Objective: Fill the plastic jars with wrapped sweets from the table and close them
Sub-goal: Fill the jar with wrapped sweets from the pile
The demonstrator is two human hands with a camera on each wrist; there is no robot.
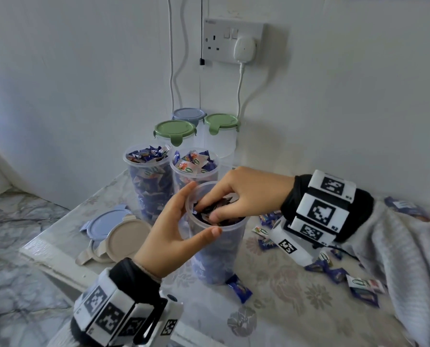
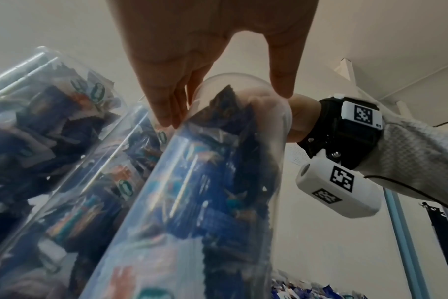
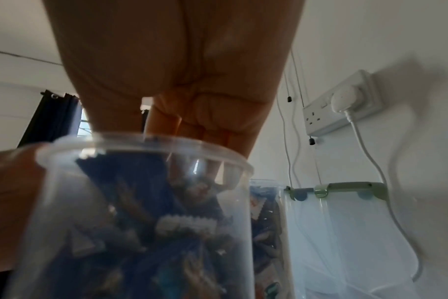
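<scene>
A tall clear jar (image 1: 219, 249) stands nearest me on the table, filled nearly to the rim with blue wrapped sweets (image 1: 224, 221). My left hand (image 1: 196, 214) grips its upper wall, thumb in front and fingers behind. My right hand (image 1: 208, 210) reaches down into the mouth, with its curled fingers and thumb round a few sweets. In the left wrist view my left hand (image 2: 225, 101) spans the jar (image 2: 205, 182). Through the jar (image 3: 141, 222) wall, the right wrist view shows my right hand's fingertips (image 3: 212, 168) among the wrappers.
Two open jars (image 1: 146, 176) (image 1: 195, 171) heaped with sweets stand just behind. Three lidded jars (image 1: 175, 131) wait by the wall. A blue lid (image 1: 103, 221) and a beige lid (image 1: 126, 239) lie at the left. Loose sweets (image 1: 334, 271) are scattered at the right.
</scene>
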